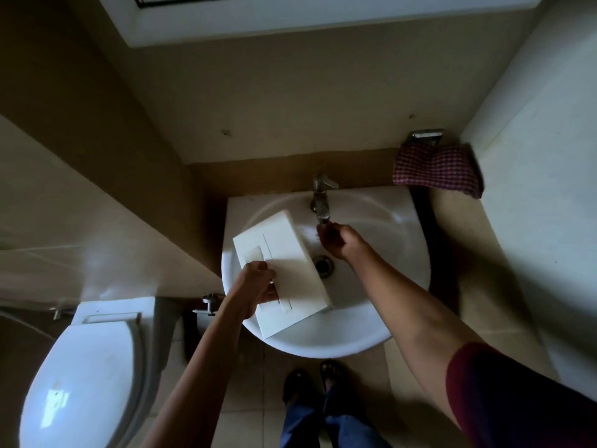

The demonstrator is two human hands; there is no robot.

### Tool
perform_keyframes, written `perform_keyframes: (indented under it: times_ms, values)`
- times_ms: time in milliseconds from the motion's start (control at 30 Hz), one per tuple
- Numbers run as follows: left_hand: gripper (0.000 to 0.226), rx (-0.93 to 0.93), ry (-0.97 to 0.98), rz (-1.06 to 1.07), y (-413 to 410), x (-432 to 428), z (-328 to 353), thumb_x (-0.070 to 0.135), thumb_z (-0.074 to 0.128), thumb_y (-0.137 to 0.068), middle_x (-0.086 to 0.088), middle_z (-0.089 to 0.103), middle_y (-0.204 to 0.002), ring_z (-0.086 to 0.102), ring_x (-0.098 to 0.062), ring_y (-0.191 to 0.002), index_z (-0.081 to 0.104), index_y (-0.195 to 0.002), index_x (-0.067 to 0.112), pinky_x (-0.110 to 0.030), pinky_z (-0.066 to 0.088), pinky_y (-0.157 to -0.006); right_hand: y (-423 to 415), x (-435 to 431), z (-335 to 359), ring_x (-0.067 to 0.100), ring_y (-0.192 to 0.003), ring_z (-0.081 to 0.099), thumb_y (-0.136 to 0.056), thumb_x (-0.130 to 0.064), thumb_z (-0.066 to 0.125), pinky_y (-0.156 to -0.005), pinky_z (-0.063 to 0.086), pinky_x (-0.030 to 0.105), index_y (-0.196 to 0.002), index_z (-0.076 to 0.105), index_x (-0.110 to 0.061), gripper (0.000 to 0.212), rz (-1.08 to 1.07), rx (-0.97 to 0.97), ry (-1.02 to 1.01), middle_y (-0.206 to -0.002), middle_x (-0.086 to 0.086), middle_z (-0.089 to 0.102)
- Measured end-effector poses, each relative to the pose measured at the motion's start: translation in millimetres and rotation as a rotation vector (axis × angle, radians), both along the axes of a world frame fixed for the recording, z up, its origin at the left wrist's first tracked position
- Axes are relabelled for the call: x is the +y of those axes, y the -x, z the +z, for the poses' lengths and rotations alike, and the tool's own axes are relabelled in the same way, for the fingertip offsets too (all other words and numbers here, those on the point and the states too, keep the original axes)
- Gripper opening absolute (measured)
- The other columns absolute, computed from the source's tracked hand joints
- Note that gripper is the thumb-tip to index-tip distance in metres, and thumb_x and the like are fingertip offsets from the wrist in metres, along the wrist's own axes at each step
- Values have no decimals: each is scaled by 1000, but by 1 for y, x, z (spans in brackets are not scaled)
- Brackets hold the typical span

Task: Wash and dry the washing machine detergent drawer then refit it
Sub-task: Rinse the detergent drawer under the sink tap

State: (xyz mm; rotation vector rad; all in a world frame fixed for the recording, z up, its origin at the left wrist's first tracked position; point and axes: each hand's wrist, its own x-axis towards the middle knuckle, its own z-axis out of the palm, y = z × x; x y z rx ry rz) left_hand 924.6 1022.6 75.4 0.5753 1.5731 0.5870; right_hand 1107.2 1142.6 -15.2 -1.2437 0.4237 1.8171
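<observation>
Left grip (258,282) clamps near edge of detergent drawer (284,253), which lies across sink (323,345), just left of right grip (337,242). Right grip curled under tap (320,195); cannot tell if holding anything. Best now: slide drawer under spout, tilt toward drain, hold firm.

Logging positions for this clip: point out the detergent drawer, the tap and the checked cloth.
detergent drawer (290,252), head view, its flat white face.
tap (320,202), head view, its metal spout.
checked cloth (436,171), head view, middle of the fabric.
</observation>
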Motion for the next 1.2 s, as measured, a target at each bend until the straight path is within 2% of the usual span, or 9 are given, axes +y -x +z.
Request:
perform_keyframes:
  times_ms: [200, 300, 433, 567, 633, 733, 833, 1033, 1200]
  values:
    - [26, -29, -1, 16, 3, 5, -2, -10, 36, -94, -12, 66, -93, 67, -22, -76, 56, -103, 3, -28, 58, -54, 10, 2, 4, 18, -67, 55, -94, -6, 37, -38, 50, 25, -77, 55, 5, 28, 73, 119, 32, -55, 18, 59]
    - [25, -31, -13, 15, 4, 6, -3, -10, 37, -94, -11, 66, -90, 67, -21, -74, 55, -106, 2, -27, 58, -53, 14, -8, 7, 5, -71, 56, -81, 7, 46, -54, 51, 17, -75, 54, 10, 10, 137, 292, 35, -53, 27, 55]
    - [26, -32, -27, 5, 8, 8, -7, -9, 39, -94, -13, 66, -92, 68, -21, -74, 55, -113, -1, -27, 58, -54, 23, -15, 28, 15, -62, 60, -98, -7, 33, -53, 52, 21, -79, 54, -4, 28, 130, 140, -111, -66, 9, 60]
    - [23, -34, -32, 11, 9, 12, -9, -9, 42, -95, -11, 66, -86, 68, -13, -57, 55, -110, 2, -27, 58, -53, 27, -29, 72, 22, -60, 66, -94, -5, 34, -54, 53, 23, -74, 63, 2, 36, 165, 159, -352, -69, 15, 66]
    - [23, -32, -30, 9, 9, 16, -11, -6, 44, -96, -12, 66, -87, 68, -17, -63, 54, -115, 1, -28, 58, -53, 32, -44, 89, 20, -68, 66, -97, -5, 34, -65, 54, 25, -80, 64, 3, 35, 427, -139, -606, -75, 14, 68]
    - [24, -7, -41, -16, 8, 22, -11, -3, 47, -96, -14, 66, -86, 67, -21, -66, 57, -118, -4, -28, 57, -50, 39, -81, 94, 18, -104, 61, -98, -10, 42, -95, 47, 29, -113, 64, -2, 27, 1186, -997, -1138, -114, 12, 66]
    - [20, 13, -59, -18, 6, 25, -9, -2, 49, -95, -15, 66, -80, 67, -15, -54, 62, -111, -3, -25, 53, -47, 38, -123, 77, 22, -142, 25, -98, -18, 39, -117, 18, 27, -146, 33, -5, 50, 1423, -1419, -1446, -152, 11, 32]
    - [25, -20, -32, -25, 1, 27, -12, -1, 48, -96, -22, 67, -97, 67, -26, -72, 54, -120, 0, -34, 60, -57, 42, -92, 61, 22, -147, -6, -101, -34, 20, -116, -6, 33, -152, 1, -7, 60, 1535, -1865, -1114, -160, 9, -3]
    - [27, -2, -35, -10, 0, 26, -11, -1, 47, -96, -24, 66, -102, 67, -27, -75, 54, -122, -1, -33, 59, -54, 57, -31, 53, 25, -147, -6, -101, -35, 19, -119, -5, 36, -151, 1, -5, 61, 1636, -1859, -1004, -159, 13, -5]
